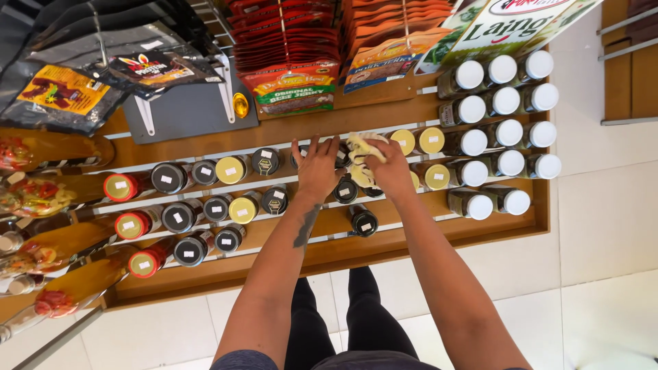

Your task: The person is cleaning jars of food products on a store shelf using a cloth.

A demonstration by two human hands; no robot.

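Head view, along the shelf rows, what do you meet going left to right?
Red-lidded bottles → black-lidded jars → left hand → right hand holding a pale cloth → white-lidded jars.

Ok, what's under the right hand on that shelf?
The right hand holds a pale yellow cloth over the jar row. Black-lidded jars show just below it, and yellow-lidded jars beside it. Whatever sits directly beneath the cloth and palm is covered.

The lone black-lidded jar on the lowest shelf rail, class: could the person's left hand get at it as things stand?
Probably yes. The black-lidded jar stands alone beside the left forearm, nothing covering it, and the left hand rests open on jars just above, holding nothing.
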